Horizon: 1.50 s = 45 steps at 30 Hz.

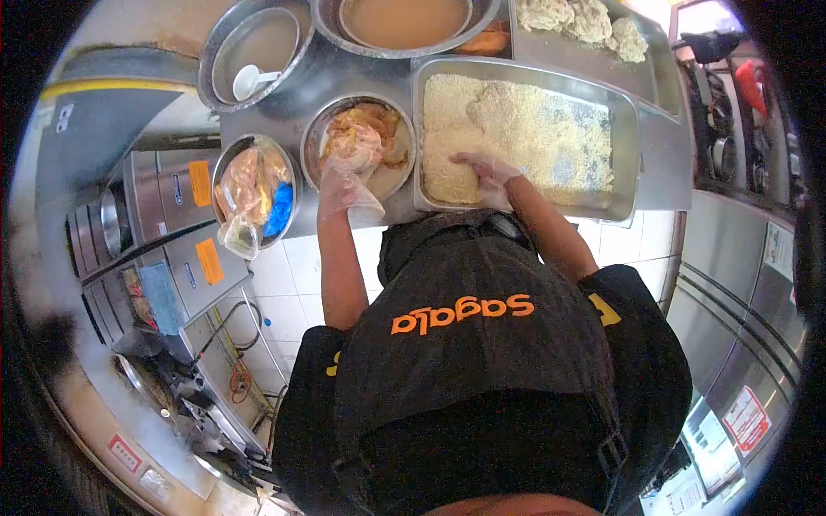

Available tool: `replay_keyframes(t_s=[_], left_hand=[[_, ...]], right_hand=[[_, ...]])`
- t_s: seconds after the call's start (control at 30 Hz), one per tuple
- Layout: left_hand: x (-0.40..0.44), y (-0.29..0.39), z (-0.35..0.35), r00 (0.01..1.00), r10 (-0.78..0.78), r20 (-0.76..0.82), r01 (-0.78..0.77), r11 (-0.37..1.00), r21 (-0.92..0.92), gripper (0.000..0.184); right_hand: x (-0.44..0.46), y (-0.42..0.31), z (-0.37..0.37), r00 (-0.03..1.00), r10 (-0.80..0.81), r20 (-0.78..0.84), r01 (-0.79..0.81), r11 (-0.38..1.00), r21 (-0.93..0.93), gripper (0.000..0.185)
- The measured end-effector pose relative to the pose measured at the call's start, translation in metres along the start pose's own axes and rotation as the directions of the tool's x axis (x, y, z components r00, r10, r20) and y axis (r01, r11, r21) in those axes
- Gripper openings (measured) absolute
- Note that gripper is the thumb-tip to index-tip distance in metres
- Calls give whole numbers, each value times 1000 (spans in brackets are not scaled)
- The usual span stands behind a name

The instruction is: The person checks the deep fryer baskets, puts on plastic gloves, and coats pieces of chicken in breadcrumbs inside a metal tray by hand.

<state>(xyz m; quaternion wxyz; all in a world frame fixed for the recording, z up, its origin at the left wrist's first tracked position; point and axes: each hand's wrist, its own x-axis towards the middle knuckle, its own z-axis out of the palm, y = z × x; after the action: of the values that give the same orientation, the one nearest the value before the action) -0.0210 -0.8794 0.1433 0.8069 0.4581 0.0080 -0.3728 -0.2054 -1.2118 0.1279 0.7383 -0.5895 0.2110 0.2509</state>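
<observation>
My left hand (347, 178), in a clear plastic glove, reaches into a round metal bowl (411, 163) of raw marinated chicken. Its fingers are closed on a pale pink chicken piece (361, 144) above the orange-coated pieces. My right hand (489, 170), gloved too, is over the near left part of a deep rectangular metal tray (635, 155) of pale breading flour (538, 142). Its fingers point left and look partly stretched out, with nothing visible in them. A coated lump (495, 105) lies in the flour towards the back.
A bowl (294, 168) with bagged chicken and something blue stands at the left. Behind are a basin (211, 77) of cloudy liquid with a white scoop (249, 82) and a larger basin (490, 30) of brownish liquid. Breaded pieces (589, 19) lie on a tray at the back right.
</observation>
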Motion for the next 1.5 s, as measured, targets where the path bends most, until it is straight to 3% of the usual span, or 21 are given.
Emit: replay_keyframes(t_s=[0.03, 0.07, 0.13, 0.23, 0.33, 0.4, 0.47, 0.53, 0.57, 0.67, 0.77, 0.87, 0.97, 1.0, 1.1, 1.2, 1.33, 1.37, 1.4, 1.47, 1.5], left_hand=[[0, 3, 3, 999, 12, 49, -9, 998, -63, 24], [1, 8, 5, 995, 30, 96, -18, 992, -123, 23], [-1, 25, 25, 996, -16, -87, 32, 983, 183, 25], [-12, 49, 91, 965, 44, -258, 35, 955, 293, 29], [-21, 49, 105, 957, 136, -257, -57, 955, 292, 31], [-15, 38, 89, 977, 189, -103, -153, 945, 288, 31], [-5, 30, 59, 961, 230, 154, -263, 931, 252, 30], [-7, 36, 54, 998, 32, -48, -21, 980, 198, 27], [-15, 39, 54, 985, -79, -153, 103, 983, 150, 25], [-12, 24, 32, 990, 130, 50, -138, 954, 265, 28], [-19, 41, 90, 981, 172, -86, -157, 975, 155, 31], [-18, 44, 89, 971, 215, -104, -171, 930, 326, 33], [3, 25, 42, 962, 264, -75, -144, 719, 679, 32], [4, 25, 45, 961, 256, -103, -118, 719, 685, 32], [4, 30, 73, 950, 65, -305, -40, 995, 89, 36], [0, 34, 81, 940, 3, -342, -24, 998, -56, 34], [5, 22, 67, 940, -45, -338, 25, 998, -63, 33], [6, 19, 61, 945, -29, -324, 32, 999, 3, 33], [9, 16, 48, 961, 4, -277, 59, 974, 218, 32], [11, 12, 27, 983, 61, -172, 58, 790, 610, 30], [8, 13, 32, 978, 23, -208, 96, 835, 541, 29]], right_hand=[[23, 30, -10, 1000, 22, 16, -26, 948, 318, 47], [-1, -9, -4, 990, 60, -130, -21, 958, 286, 46], [-58, -106, 18, 901, 134, -413, -43, 974, 221, 44], [-28, -98, -33, 872, -264, -413, 3, 845, -534, 50], [32, -53, -64, 741, -395, -543, -299, 529, -794, 46], [45, -51, -86, 766, -462, -447, -193, 499, -845, 48], [44, -45, -86, 721, -503, -477, -175, 534, -827, 48], [48, -49, -80, 599, -517, -612, -223, 627, -747, 47], [48, -55, -86, 671, -530, -518, -152, 585, -797, 47], [40, -61, -115, 786, -463, -409, -130, 523, -842, 48], [3, -80, -95, 494, -455, -741, -333, 688, -645, 48], [-19, -92, -59, 436, -526, -730, -264, 701, -663, 45], [-5, -75, -74, 823, -219, -524, -35, 902, -431, 44], [-7, -69, -81, 854, -341, -393, 28, 785, -619, 43], [-15, -64, -97, 849, -522, -80, 255, 538, -803, 39], [-32, -69, -91, 823, -485, -295, 240, 769, -593, 37], [-79, -132, -46, 664, -322, -675, -148, 828, -541, 40], [-87, -135, -42, 615, -341, -711, -191, 810, -554, 43], [-81, -116, -50, 572, -723, -387, -107, 403, -909, 52], [-93, -90, -47, 699, -543, -465, -147, 528, -837, 42], [-99, -88, -41, 755, -441, -486, -171, 583, -795, 38]])
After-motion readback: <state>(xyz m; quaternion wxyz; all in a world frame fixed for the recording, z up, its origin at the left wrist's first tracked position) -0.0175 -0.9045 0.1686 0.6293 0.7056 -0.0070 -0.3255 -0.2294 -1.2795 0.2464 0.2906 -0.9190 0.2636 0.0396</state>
